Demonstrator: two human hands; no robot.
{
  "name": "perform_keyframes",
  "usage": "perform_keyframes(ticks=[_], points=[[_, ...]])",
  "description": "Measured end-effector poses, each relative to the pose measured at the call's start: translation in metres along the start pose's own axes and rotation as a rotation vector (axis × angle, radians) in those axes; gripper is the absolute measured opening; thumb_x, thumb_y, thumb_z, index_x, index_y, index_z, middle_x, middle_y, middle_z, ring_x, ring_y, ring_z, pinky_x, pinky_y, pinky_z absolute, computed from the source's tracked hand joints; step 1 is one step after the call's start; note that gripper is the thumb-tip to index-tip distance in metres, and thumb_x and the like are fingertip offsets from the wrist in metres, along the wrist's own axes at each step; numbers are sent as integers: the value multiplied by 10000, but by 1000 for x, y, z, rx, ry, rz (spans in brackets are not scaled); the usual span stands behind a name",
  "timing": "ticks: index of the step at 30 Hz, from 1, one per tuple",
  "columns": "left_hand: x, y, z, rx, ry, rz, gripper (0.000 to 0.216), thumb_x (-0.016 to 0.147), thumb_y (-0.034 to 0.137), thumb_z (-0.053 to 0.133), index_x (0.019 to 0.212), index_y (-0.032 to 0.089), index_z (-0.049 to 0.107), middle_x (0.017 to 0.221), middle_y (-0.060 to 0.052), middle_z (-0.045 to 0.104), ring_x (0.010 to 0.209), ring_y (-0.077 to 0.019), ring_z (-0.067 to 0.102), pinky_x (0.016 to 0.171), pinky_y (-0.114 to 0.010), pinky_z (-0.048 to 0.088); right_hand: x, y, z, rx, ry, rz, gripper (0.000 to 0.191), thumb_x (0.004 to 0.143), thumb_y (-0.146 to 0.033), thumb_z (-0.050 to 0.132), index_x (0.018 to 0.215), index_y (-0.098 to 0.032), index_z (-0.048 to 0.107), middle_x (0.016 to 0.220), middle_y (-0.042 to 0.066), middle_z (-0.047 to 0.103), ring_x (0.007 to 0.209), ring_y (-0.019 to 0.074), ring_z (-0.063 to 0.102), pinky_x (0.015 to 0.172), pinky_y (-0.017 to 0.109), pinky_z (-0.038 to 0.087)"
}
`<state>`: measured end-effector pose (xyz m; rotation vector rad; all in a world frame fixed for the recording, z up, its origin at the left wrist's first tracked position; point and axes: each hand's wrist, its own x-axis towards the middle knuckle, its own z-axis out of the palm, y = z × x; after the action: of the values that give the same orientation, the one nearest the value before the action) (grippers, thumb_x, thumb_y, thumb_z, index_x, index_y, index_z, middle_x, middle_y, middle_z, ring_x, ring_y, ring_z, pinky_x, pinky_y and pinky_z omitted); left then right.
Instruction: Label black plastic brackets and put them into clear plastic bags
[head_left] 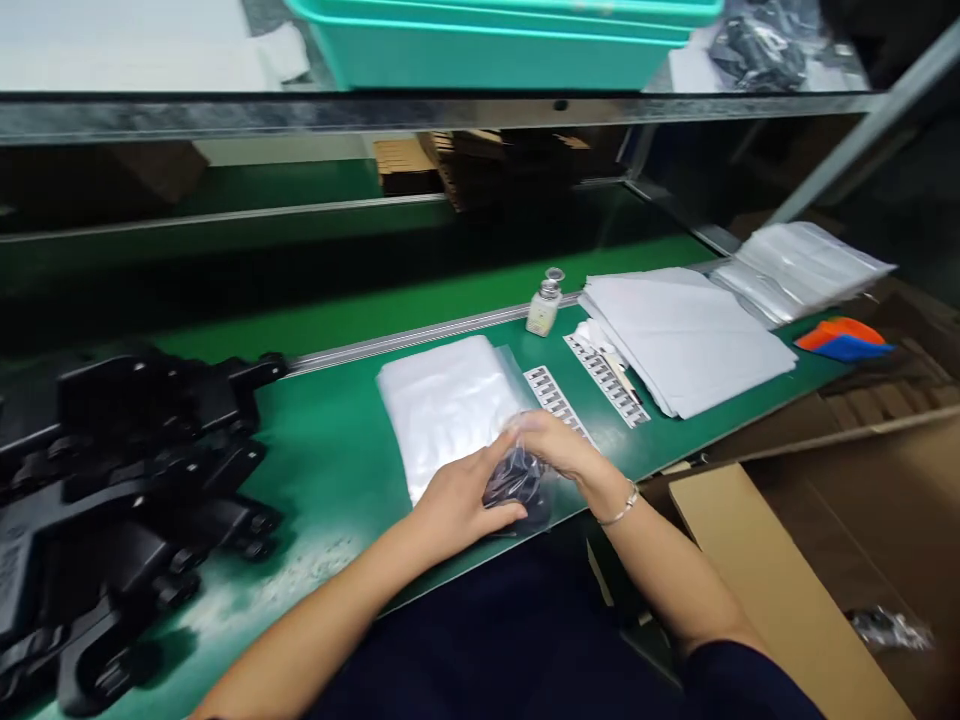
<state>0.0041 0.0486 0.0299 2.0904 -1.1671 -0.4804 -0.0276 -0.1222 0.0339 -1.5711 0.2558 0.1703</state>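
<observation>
- The left hand (457, 500) and the right hand (559, 450) meet at the near edge of the green desk (330, 450), both closed around a small black part inside a clear plastic bag (517, 485).
- The left hand grips the bag from the left with thumb and fingers; the right hand curls over its top, a thin silver bracelet (621, 508) on that wrist.
- Just behind the hands lies a flat stack of clear plastic bags (442, 400), touching the held bag.
- Beside that stack are two white label strips with dark squares (600, 375).
- Further back stands a small clear bottle with a metal cap (544, 300), next to a pile of white sheets (682, 335).
- Large black moulded plastic parts (120, 480) are heaped at the left end of the desk.
- A brown cardboard box (787, 580) sits at the right, off the desk.
- A teal plastic bin (487, 45) rests on the shelf above.
</observation>
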Motion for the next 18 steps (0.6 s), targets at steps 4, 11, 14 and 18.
perform_keyframes(ticks=[4, 11, 14, 18], points=[[-1, 1, 2, 61, -16, 109, 483, 800, 484, 623, 1214, 245, 551, 1140, -75, 689, 995, -265, 673, 851, -361, 545, -11, 7, -27, 187, 2, 145, 155, 788, -337, 593, 803, -184, 569, 697, -21, 549, 600, 113, 497, 557, 230, 436], [17, 26, 19, 33, -114, 52, 610, 756, 578, 613, 1251, 257, 459, 953, -24, 732, 736, -243, 716, 582, -284, 566, -98, -1, -54, -621, -78, -452, 339, 861, -450, 623, 1083, -204, 554, 1052, 63, 630, 969, 182, 589, 809, 269, 473], [28, 51, 36, -32, -157, 269, 746, 792, 562, 596, 1424, 293, 305, 1120, -40, 709, 917, -250, 715, 728, -299, 594, -145, -3, -73, -775, -40, -550, 296, 932, -440, 518, 1053, -173, 563, 966, 63, 664, 851, 154, 620, 725, 231, 479], [46, 52, 47, 17, -70, 443, 709, 829, 494, 587, 1459, 333, 302, 1377, -44, 566, 1170, -269, 611, 831, -309, 587, -240, -3, -138, -729, 517, -479, 210, 898, -399, 578, 949, -198, 608, 840, 15, 680, 725, 135, 628, 663, 222, 476]])
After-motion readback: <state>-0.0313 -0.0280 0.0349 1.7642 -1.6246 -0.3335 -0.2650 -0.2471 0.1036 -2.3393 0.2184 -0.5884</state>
